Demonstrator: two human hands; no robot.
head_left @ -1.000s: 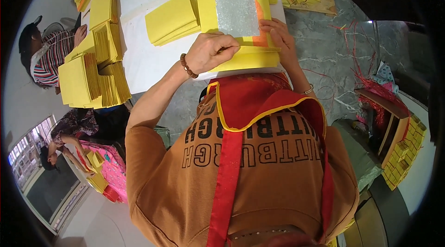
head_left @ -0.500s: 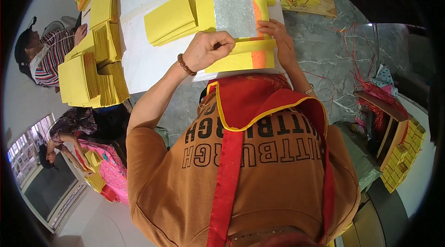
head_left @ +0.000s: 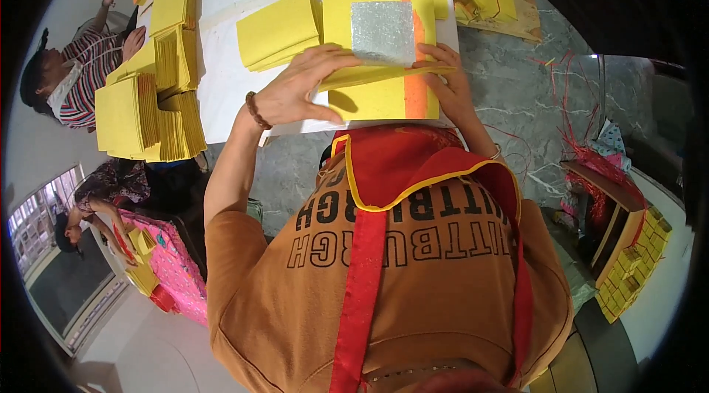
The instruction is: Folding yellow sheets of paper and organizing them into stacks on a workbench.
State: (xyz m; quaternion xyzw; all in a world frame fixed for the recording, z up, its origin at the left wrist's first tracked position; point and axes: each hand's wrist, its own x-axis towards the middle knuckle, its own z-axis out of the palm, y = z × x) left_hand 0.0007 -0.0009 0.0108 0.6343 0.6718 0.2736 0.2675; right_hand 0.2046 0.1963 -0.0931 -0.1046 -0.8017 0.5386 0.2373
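Both hands pinch a yellow paper sheet, half-folded at twelve o'clock on the desk: left hand grip on its near fold, right hand steadying the edge. Uneven pressure could skew the crease or tear the silver foil square.

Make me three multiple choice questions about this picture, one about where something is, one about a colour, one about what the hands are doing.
1. Where does the small stack of yellow sheets lie?
A. left of the foil sheet
B. on the floor
C. in a box

2. What colour is the square on the yellow sheet?
A. silver
B. blue
C. black

3. How is that sheet's near edge?
A. flat
B. lifted and folded
C. torn off

Answers: A, it lies on the white table to the left; A, it is shiny foil; B, left hand and right hand pinch the raised fold.
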